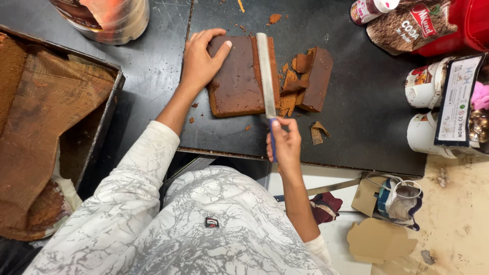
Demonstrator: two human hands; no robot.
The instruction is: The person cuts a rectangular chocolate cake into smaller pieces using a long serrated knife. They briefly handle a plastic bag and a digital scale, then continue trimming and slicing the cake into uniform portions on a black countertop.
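In the head view, a flat brown cake slab [237, 76] lies on a black worktop [367, 117], near the middle of the picture. The left hand [201, 58] rests flat on the left part of the slab, with the fingers spread and the thumb stretched over the top surface; it presses the cake and grips nothing. The right hand [283, 145] is closed around the blue handle of a long knife [266, 74], just beside the near edge of the worktop. The blade lies along the right side of the slab, pointing away from the person, and it touches the top of the cake. Just to the right of the blade stand cut-off pieces [308, 79]: one long strip tilted on its side and some smaller broken bits between it and the slab. Crumbs are scattered around, and a small brown scrap [319, 132] lies alone near the right hand. At the left, a dark baking tray [104, 109] holds crumpled brown paper. At the top left stands a clear plastic tub [109, 18]. At the right edge are white cups [425, 109], and a brown pouch [407, 25] is at the top right. Both sleeves are white with a grey marble pattern.
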